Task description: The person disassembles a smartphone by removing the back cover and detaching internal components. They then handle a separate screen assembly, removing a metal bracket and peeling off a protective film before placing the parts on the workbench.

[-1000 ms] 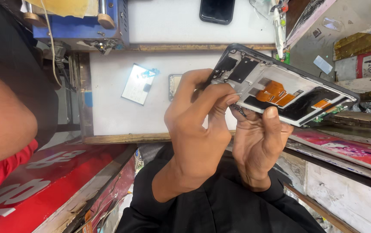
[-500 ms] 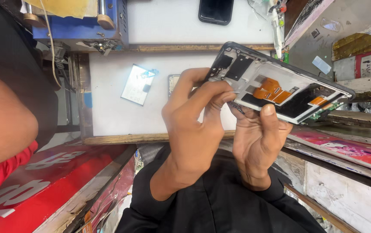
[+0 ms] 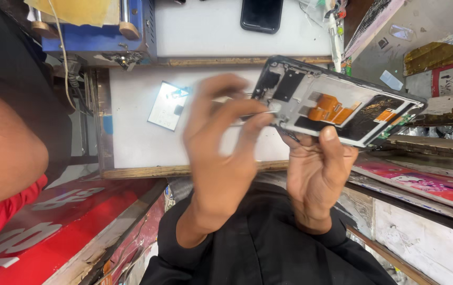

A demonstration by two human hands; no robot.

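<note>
My right hand (image 3: 316, 174) holds an opened phone frame (image 3: 342, 100), black-edged with orange flex cables and bare inner parts facing me. Its thumb lies on the frame's lower edge and its fingers are behind it. My left hand (image 3: 221, 153) is blurred by motion. It pinches a thin metal tool (image 3: 268, 109) whose tip touches the frame's left end near the camera cut-outs. Both hands hover above a white work mat (image 3: 131, 137).
A small silvery plate with a blue tab (image 3: 167, 105) lies on the mat. A dark phone (image 3: 261, 15) rests on a second white mat behind. A blue machine (image 3: 97, 37) stands at the back left. Another person's arm and red garment (image 3: 5, 158) fill the left side.
My left hand has shifted slightly at the frame's left end and is now blurred. The phone frame stays in my right hand, barely moved.
</note>
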